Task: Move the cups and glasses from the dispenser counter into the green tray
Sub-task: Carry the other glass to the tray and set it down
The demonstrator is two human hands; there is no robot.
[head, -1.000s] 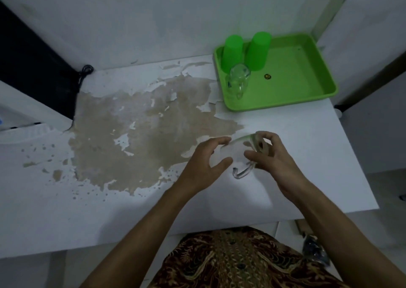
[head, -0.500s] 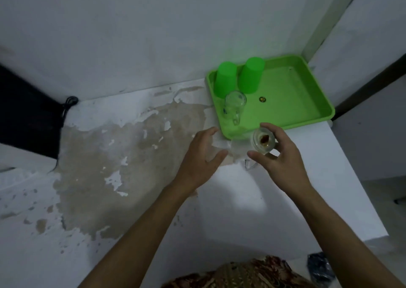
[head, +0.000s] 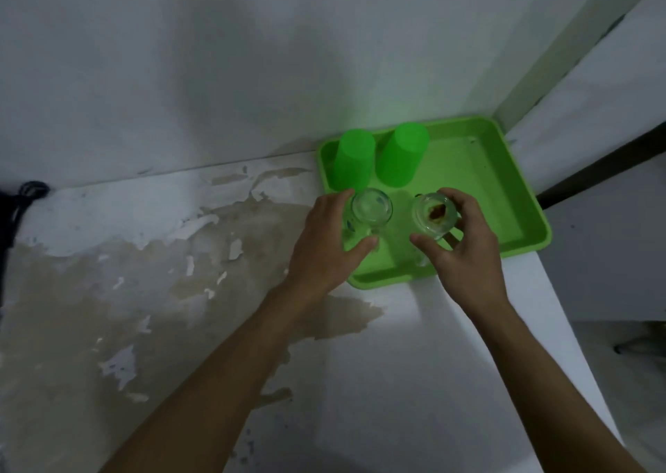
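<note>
The green tray (head: 475, 184) sits in the table's back right corner. Two green plastic cups (head: 353, 162) (head: 402, 155) stand upside down at its back left. In front of them a clear glass mug (head: 371, 207) stands base-up in the tray, with my left hand (head: 324, 242) curled round its left side, forefinger and thumb touching it. My right hand (head: 465, 252) grips a second clear glass mug (head: 432, 214), base-up with a brown stain on the base, just to the right of the first and over the tray floor. Whether it rests on the tray I cannot tell.
The white table has a large worn, peeled brown patch (head: 144, 274) across its left and middle. A wall runs close behind the tray. A black cable (head: 29, 191) lies at the far left. The table's right edge (head: 562, 328) drops off beside my right arm.
My right hand carried the stained glass mug from over the table into the tray, beside the first mug. My left hand moved forward and closed round the first mug. The camera moved closer to the tray.
</note>
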